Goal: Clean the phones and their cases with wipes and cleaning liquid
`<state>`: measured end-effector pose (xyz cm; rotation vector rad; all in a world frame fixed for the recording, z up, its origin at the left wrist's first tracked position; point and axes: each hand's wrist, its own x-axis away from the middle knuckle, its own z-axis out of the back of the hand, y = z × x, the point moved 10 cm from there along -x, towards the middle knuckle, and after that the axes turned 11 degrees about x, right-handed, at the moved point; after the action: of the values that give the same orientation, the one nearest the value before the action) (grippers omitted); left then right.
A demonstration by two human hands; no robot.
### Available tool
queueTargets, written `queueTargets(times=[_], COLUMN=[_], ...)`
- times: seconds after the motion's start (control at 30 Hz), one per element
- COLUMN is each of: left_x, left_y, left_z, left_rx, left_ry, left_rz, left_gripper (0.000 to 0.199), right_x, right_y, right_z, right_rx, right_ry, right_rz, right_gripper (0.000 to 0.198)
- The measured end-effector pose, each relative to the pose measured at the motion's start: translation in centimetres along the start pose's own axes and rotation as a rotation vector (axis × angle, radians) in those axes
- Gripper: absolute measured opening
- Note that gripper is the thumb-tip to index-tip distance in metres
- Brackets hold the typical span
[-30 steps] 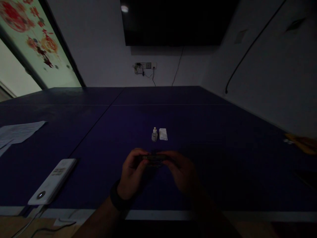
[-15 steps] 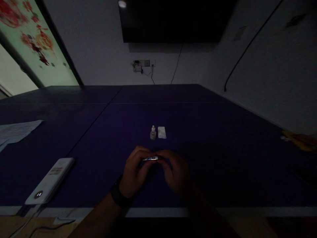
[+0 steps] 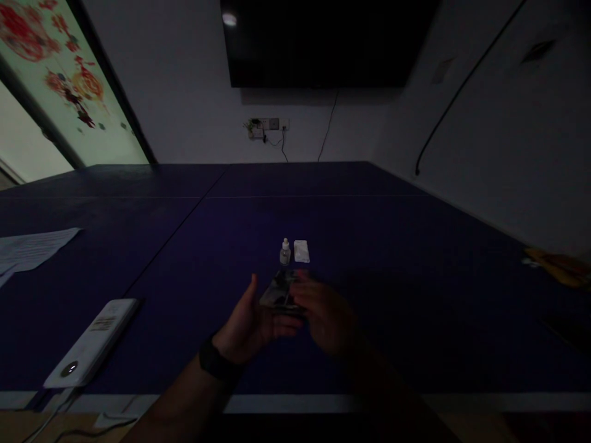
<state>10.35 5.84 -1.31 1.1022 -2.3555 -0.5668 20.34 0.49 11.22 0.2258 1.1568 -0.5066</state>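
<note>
A flat, dark, glossy rectangular thing (image 3: 278, 291) with grey patches on its face is held between both hands; its kind I cannot make out. My left hand (image 3: 252, 329), palm up with a dark watch band at the wrist, supports it from below, thumb raised clear of its left side. The fingers of my right hand (image 3: 325, 311) lie over its right part, and the right thumb is hidden. Just beyond stand a small clear dropper bottle (image 3: 285, 253) with a white cap and, beside it, a flat white packet (image 3: 301, 251).
The table (image 3: 184, 344) is dark blue with a pale front edge. A white power bank (image 3: 92, 344) with a cable lies at left, near printed sheets (image 3: 34, 249). A yellowish item (image 3: 561, 266) lies at far right. A dark screen (image 3: 323, 43) hangs on the wall.
The glossy thing has tilted from edge-on to show its broad face. My left hand has turned palm up and lifted its thumb away; my right fingers have moved over the top.
</note>
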Motion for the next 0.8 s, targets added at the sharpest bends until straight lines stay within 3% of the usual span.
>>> queueTargets(times=[0.07,0.13,0.33,0.47,0.67,0.8], left_x=[0.2,0.2,-0.3,-0.5,-1.0,-1.3], left_y=[-0.9,-0.4,1.1,1.4,0.8,0.1], left_z=[-1.2,-1.7,-1.4,-0.7,-0.3,0.0], left_rx=[0.222,0.346,0.382,0.371,0.379,0.351], left_ry=[-0.082,-0.090,-0.041,-0.023,-0.070,-0.072], left_rz=[0.118,0.102,-0.018,-0.048,-0.053,-0.055], left_gripper=[0.063,0.050,0.055,0.052,0.056,0.055], right_x=[1.0,2.1,3.8,3.4,3.2,5.7], right_y=[-1.1,-1.7,-1.1,0.5,2.8,6.2], right_z=[-1.0,-1.8,-2.4,-1.8,-1.4,-3.5], right_rx=[-0.012,0.031,0.136,0.009,-0.069,-0.219], right_ry=[-0.089,-0.175,-0.344,-0.344,-0.188,-0.153], right_rz=[0.086,0.129,0.095,-0.094,-0.347,-0.803], right_gripper=[0.032,0.031,0.021,0.040,0.029,0.031])
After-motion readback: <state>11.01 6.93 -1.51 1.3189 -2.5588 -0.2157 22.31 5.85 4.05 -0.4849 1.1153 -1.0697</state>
